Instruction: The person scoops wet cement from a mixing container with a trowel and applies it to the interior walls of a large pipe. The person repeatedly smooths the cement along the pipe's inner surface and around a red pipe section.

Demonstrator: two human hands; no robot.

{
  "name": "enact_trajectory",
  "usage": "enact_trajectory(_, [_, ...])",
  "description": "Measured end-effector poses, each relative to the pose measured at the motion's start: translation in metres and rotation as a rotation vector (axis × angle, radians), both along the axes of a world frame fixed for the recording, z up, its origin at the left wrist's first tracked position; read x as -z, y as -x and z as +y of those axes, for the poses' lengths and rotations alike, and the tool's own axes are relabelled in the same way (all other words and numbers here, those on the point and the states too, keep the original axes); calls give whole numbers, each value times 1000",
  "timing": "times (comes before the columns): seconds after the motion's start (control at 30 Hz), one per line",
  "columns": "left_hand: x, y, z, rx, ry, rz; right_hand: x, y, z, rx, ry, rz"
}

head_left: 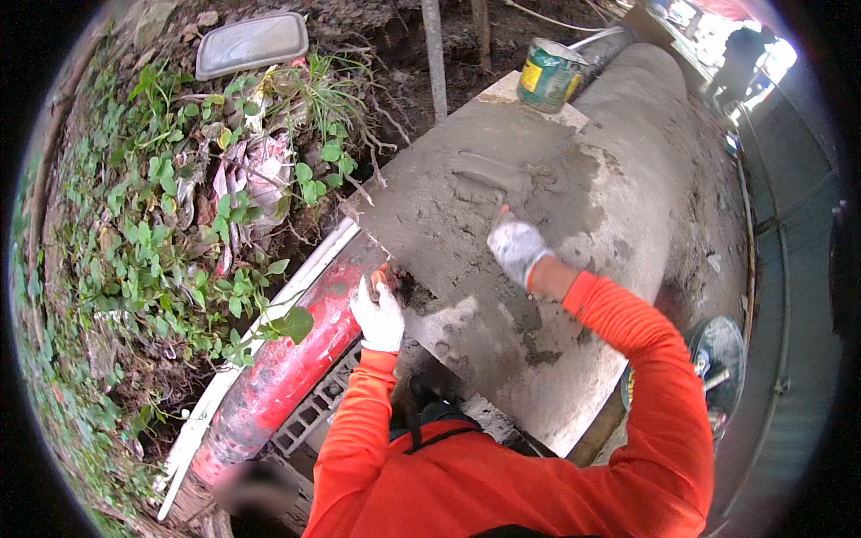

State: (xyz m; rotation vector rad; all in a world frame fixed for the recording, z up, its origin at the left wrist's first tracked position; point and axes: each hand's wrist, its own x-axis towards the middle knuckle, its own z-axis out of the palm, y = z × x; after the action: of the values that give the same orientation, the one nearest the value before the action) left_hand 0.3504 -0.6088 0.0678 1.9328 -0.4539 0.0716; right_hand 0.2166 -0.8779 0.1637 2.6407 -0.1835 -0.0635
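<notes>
My gloved right hand [516, 249] grips the orange-brown handle of a trowel [504, 215], whose mortar-coated blade lies on wet grey mortar [556, 202] over a broad concrete surface [596, 332]. My gloved left hand [377, 318] is closed near that surface's left edge, beside a red pipe [296, 368]; a small orange-brown thing shows at its fingers, too small to name. A green and yellow bucket [552, 76] stands on a pale board at the far end of the surface.
Plants [152, 233], roots and a plastic lid [251, 45] are on the left bank. A white strip [211, 412] and hollow blocks [323, 403] flank the pipe. A container [726, 359] sits right, by a dark wall [780, 251]. A person [744, 63] is far right.
</notes>
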Motion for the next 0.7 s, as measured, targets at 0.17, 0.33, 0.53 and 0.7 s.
enact_trajectory(0.17, [19, -2, 43, -64, -7, -115, -70, 48, 7, 183, -928, -240])
enact_trajectory(0.33, [8, 26, 36, -8, -39, -295, -95, 96, 38, 1006, -1449, -342])
enact_trajectory(0.53, [7, 23, 21, 104, -50, -325, -48, 32, 24, 1076, -1797, -397])
enact_trajectory(0.7, [19, 40, 8, 61, -186, -287, 24, -7, 10, 988, -2171, -501])
